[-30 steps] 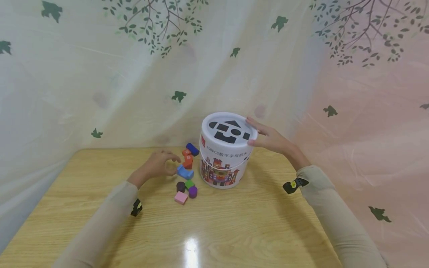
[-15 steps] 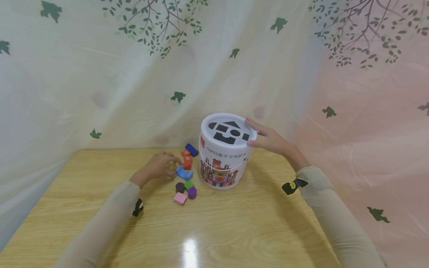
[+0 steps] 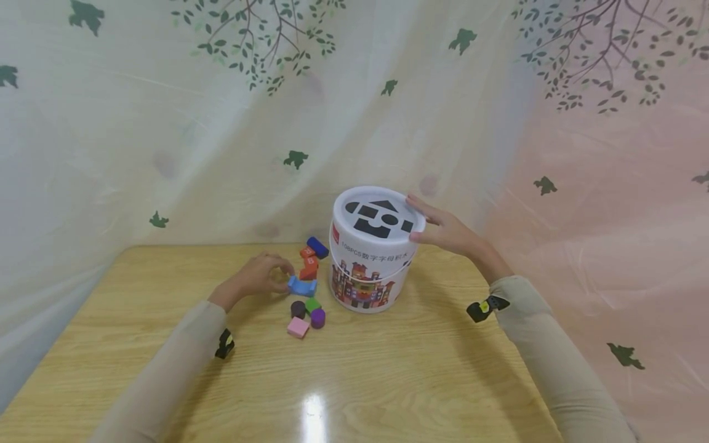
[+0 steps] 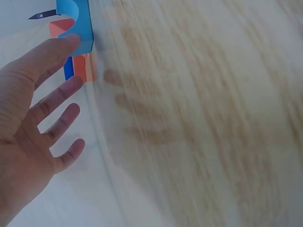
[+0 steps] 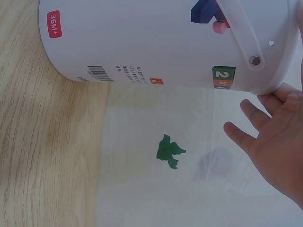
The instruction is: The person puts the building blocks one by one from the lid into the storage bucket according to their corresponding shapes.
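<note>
In the head view my left hand [image 3: 260, 275] is at the near end of a light blue arch block [image 3: 302, 287], thumb and index finger at its edge. The left wrist view shows the thumb tip on the blue arch block [image 4: 84, 26], while the other fingers [image 4: 57, 99] spread apart from it. My right hand [image 3: 447, 231] rests against the lid rim of a white block bucket [image 3: 371, 271], index finger and thumb along the edge. Its other fingers [image 5: 241, 137] stay extended beside the bucket in the right wrist view.
Beyond the arch lie red numbered blocks [image 3: 309, 268] and a dark blue block [image 3: 317, 247]. Nearer me are a dark cylinder [image 3: 298, 309], a green block [image 3: 312, 306], a purple cylinder [image 3: 318, 318] and a pink block [image 3: 298, 327]. The bucket's lid [image 3: 382, 216] has shaped black openings.
My left hand has closed in on the blue arch block, which has turned and shifted slightly left. The right hand and the bucket have stayed in place.
</note>
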The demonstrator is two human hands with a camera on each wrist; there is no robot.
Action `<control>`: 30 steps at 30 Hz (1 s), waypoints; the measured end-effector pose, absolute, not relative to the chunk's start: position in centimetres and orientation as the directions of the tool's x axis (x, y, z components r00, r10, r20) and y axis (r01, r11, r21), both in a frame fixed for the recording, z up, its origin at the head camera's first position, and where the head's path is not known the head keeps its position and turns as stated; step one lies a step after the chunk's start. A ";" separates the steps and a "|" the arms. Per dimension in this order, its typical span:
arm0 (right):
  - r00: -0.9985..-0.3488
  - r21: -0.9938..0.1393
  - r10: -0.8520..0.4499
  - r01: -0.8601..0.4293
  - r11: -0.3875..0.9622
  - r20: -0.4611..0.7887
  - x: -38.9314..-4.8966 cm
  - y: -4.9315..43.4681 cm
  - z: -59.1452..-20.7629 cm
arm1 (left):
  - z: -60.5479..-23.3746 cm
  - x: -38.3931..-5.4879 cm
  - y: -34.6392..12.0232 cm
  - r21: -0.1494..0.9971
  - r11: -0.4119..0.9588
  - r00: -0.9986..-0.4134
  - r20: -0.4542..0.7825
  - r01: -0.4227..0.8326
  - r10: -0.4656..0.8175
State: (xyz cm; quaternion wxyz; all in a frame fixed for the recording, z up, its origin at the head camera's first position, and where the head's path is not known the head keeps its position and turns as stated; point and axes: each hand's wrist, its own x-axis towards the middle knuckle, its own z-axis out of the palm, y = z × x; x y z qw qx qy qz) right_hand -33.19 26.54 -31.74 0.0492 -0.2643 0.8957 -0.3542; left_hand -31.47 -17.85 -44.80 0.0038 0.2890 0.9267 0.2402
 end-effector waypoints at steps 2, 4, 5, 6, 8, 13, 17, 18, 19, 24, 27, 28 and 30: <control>-0.853 -0.661 -0.512 -0.442 0.606 0.101 -33.2 26.5 -31.7 | -44.8 -31.5 -18.0 0.467 0.701 -0.827 0.139 0.540 0.545; -0.852 -0.664 -0.513 -0.443 0.602 0.103 -33.2 26.6 -31.8 | -44.8 -31.6 -18.2 0.499 0.684 -0.828 0.135 0.531 0.544; -0.851 -0.665 -0.514 -0.444 0.601 0.104 -33.2 26.6 -31.8 | -44.8 -31.6 -18.3 0.518 0.676 -0.830 0.133 0.524 0.542; -0.850 -0.665 -0.516 -0.446 0.599 0.105 -33.3 26.6 -31.9 | -44.8 -31.7 -18.3 0.532 0.668 -0.830 0.131 0.520 0.542; -0.849 -0.666 -0.517 -0.448 0.596 0.108 -33.3 26.7 -31.9 | -44.7 -31.8 -18.4 0.559 0.654 -0.831 0.127 0.511 0.541; -0.849 -0.664 -0.517 -0.449 0.598 0.109 -33.3 26.6 -32.0 | -44.5 -32.0 -18.5 0.603 0.625 -0.835 0.133 0.496 0.535; -0.852 -0.659 -0.513 -0.446 0.606 0.104 -33.3 26.6 -32.1 | -43.9 -31.7 -18.5 0.631 0.604 -0.841 0.149 0.486 0.520; -0.852 -0.657 -0.513 -0.446 0.608 0.104 -33.3 26.6 -32.1 | -43.7 -31.5 -18.5 0.646 0.598 -0.846 0.147 0.474 0.512; -0.851 -0.655 -0.514 -0.447 0.609 0.103 -33.3 26.6 -32.1 | -43.4 -31.4 -18.5 0.661 0.593 -0.853 0.142 0.460 0.502; -0.853 -0.660 -0.512 -0.443 0.607 0.101 -33.2 26.7 -32.0 | -42.0 -30.8 -18.8 0.707 0.571 -0.874 0.143 0.418 0.464; -0.854 -0.666 -0.511 -0.440 0.602 0.102 -33.3 26.7 -32.0 | -41.1 -30.7 -18.8 0.701 0.559 -0.870 0.184 0.442 0.456; -0.855 -0.670 -0.508 -0.437 0.601 0.103 -33.3 26.7 -32.0 | -40.7 -30.6 -18.8 0.696 0.556 -0.868 0.206 0.455 0.453; -0.854 -0.671 -0.510 -0.438 0.598 0.103 -33.4 26.7 -32.0 | -40.0 -30.5 -18.7 0.686 0.546 -0.860 0.248 0.481 0.447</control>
